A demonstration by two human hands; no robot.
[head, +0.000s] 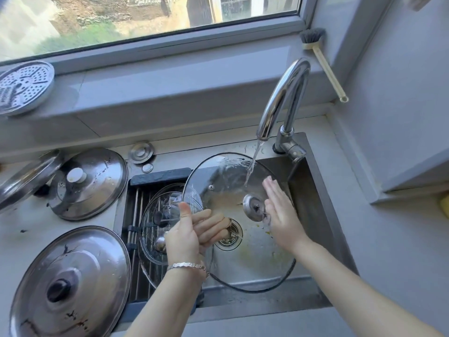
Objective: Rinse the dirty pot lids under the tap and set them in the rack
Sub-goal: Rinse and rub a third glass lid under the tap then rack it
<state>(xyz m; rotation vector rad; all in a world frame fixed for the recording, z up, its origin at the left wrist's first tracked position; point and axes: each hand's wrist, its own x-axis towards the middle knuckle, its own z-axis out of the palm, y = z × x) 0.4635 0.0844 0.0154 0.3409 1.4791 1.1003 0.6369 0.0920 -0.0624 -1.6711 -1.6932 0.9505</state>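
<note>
Water from the tap [283,98] strikes the large glass lid [233,181], tilted over the sink [313,190]. Your left hand [192,229] pinches its left rim, thumb up, fingers behind the glass. Your right hand [279,210] lies flat, fingers spread, beside the knob. Left of the sink, a smaller glass lid [155,222] rests on the rack [155,178].

A single wide-angle view from the person's head looks steeply down and forward onto the sink [313,190], close enough that both forearms enter from the lower edge. Beyond the sink the view reaches the window [150,25]; left of the sink it takes in the counter [14,229].
</note>
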